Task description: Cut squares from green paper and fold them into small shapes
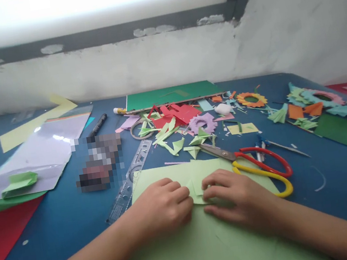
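And here the small folded pale-green paper piece point(196, 188) lies right in the gap between the curled left hand point(168, 202), its hold impossible to tell, and the loosely bent right hand point(235, 193), thumb parted, both about equally near, fingers obscuring its long axis.

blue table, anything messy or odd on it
Slightly untidy: paper scraps lie strewn in a jumble near the green board, and the scissors lie partly over the green sheet being worked on.
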Demonstrator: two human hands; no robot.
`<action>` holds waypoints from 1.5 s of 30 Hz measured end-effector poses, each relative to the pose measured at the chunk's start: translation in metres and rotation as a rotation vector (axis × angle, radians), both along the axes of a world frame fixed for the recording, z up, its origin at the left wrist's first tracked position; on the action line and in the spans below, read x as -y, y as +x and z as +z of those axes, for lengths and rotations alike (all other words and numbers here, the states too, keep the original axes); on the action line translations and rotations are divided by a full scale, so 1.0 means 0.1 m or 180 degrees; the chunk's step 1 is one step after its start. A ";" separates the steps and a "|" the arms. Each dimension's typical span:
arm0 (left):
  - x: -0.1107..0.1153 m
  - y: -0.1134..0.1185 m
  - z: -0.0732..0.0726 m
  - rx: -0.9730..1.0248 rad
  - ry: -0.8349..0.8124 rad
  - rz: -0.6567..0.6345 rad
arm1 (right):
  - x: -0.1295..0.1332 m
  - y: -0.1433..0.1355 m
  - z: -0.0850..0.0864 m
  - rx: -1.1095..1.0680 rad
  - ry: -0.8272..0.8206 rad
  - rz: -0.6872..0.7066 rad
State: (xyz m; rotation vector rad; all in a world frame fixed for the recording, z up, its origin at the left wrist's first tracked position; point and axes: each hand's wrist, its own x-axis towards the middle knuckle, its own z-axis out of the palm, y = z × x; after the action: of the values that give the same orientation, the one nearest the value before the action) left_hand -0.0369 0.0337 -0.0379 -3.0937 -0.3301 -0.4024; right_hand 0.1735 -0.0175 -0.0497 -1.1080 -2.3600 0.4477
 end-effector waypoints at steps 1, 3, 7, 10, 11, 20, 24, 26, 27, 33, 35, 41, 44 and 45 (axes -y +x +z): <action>0.00 0.01 0.00 0.0052 0.0002 0.0035 | 0.00 -0.01 -0.01 0.0029 0.0106 -0.0011; 0.02 0.03 -0.01 0.0224 -0.0056 0.0139 | 0.00 -0.04 -0.02 0.0037 0.0304 -0.0046; 0.09 0.07 -0.01 0.0660 -0.0225 0.0281 | 0.03 -0.09 -0.01 -0.0177 0.0542 -0.0167; 0.17 0.10 0.00 0.0902 -0.0261 0.0331 | 0.09 -0.13 0.03 -0.0287 0.0629 -0.0079; 0.19 0.10 0.00 0.0955 -0.0277 0.0341 | 0.10 -0.14 0.04 -0.0295 0.0627 -0.0028; 0.11 0.02 0.12 0.1418 -0.0865 0.0459 | 0.16 -0.11 0.24 -0.0800 0.0237 -0.0275; 0.04 -0.06 0.18 0.1590 -0.1332 0.0667 | 0.15 -0.08 0.28 -0.0997 0.0061 -0.0418; 0.05 -0.07 0.18 0.1569 -0.1573 0.0677 | 0.15 -0.07 0.29 -0.1027 0.0002 -0.0434; 0.07 -0.07 0.18 0.1537 -0.1645 0.0614 | 0.15 -0.07 0.29 -0.1023 -0.0023 -0.0403; 0.22 0.06 0.04 0.1573 -0.1802 0.0365 | 0.19 -0.13 0.23 -0.0693 0.0350 -0.0288; 0.25 0.09 0.00 0.1650 -0.1812 0.0390 | 0.21 -0.16 0.22 -0.0536 0.0621 -0.0289; 0.20 0.07 0.07 0.1611 -0.1779 0.0548 | 0.15 -0.09 0.21 -0.0305 0.1143 -0.0466; 0.14 0.01 0.16 0.1687 -0.1750 0.0687 | 0.07 0.04 0.20 -0.0281 0.1296 -0.0670; 0.13 -0.01 0.18 0.1760 -0.1738 0.0722 | 0.05 0.08 0.20 -0.0266 0.1327 -0.0742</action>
State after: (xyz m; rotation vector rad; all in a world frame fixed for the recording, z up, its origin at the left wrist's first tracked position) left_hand -0.0380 0.0208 -0.0196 -3.3092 -0.9234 -1.3646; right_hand 0.1811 -0.0223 -0.0302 -1.1160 -2.0876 -0.0788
